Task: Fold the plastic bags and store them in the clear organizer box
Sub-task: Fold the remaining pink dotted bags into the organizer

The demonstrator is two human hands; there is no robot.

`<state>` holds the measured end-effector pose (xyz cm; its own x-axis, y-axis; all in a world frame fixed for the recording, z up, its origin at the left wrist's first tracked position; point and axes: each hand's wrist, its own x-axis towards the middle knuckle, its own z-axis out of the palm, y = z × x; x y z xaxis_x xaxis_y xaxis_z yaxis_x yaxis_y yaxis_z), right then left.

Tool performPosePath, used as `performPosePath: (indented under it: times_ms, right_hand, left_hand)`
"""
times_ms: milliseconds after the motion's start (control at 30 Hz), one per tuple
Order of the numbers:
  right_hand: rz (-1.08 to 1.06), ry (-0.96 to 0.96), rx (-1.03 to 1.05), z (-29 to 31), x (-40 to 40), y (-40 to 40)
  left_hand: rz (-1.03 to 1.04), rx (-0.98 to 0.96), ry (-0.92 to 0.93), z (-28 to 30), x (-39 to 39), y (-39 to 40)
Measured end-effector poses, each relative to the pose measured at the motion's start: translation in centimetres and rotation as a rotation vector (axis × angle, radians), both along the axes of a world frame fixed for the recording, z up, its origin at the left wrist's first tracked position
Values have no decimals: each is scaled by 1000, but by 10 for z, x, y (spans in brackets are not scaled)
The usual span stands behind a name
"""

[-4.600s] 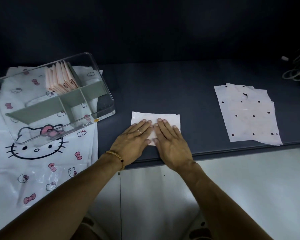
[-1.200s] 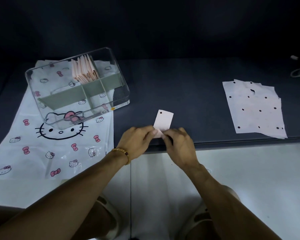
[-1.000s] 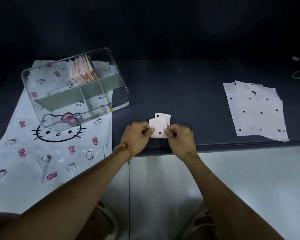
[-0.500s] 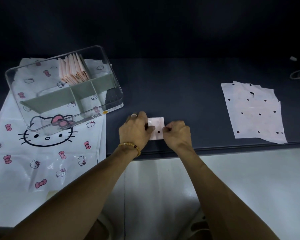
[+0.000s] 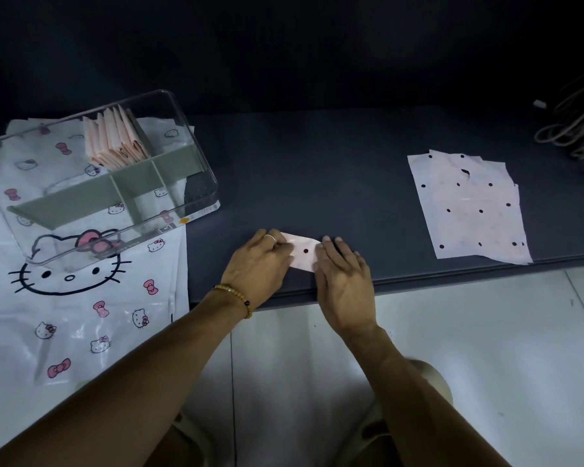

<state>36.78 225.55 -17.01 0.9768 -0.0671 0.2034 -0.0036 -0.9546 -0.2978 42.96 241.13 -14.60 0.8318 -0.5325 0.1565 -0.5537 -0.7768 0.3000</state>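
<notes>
Near the counter (image 5: 351, 170) edge, both hands now lie flat: left hand (image 5: 258, 264) and right hand (image 5: 343, 281) press the folded bag (image 5: 302, 252), no longer pinching it.

Dark wall (image 5: 284, 45) behind a dark grey table (image 5: 317, 170); pale tiled floor (image 5: 486, 348) below; dim light.

We reach both bare forearms forward from the bottom of the view, converging near the middle. Our left hand (image 5: 258, 261) lies knuckles up, fingers bent downward (1 ring shows on a finger, a beaded bracelet at the wrist). Our right hand (image 5: 343, 276) lies flat, palm down, fingers straight, close beside it.
</notes>
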Motion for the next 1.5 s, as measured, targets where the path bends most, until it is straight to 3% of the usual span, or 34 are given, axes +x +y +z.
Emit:
performPosePath:
  times_ms: [100,233,333,600,800,1000,1200,1300,1400,1500]
  right_hand:
    - [-29,44,42,-5,-1,1]
    - [-13,47,95,-6,-1,-1]
    - [-7,65,121,-7,0,-5]
    - [-19,21,94,-8,0,-5]
    - [-15,51,101,-5,0,-4]
    - [-15,15,100,-6,0,-4]
    - [4,-24,113,-9,-1,-7]
    - [13,30,150,-9,0,-8]
    - [-11,161,248,2,5,-9]
    - [-2,122,219,30,17,-1]
  left_hand:
    - [-24,34,-46,2,2,1]
    - [-207,95,-93,-1,3,-20]
    - [-175,56,13,-11,0,-28]
    - [-189,43,-63,-16,12,-5]
    - [-108,52,49,-20,21,35]
    - [124,-100,112,-8,23,15]
    - [100,104,195,0,35,-22]
    - [109,108,347,7,43,-21]
    - [95,28,466,15,41,-13]
    - [88,-123,515,28,33,9]
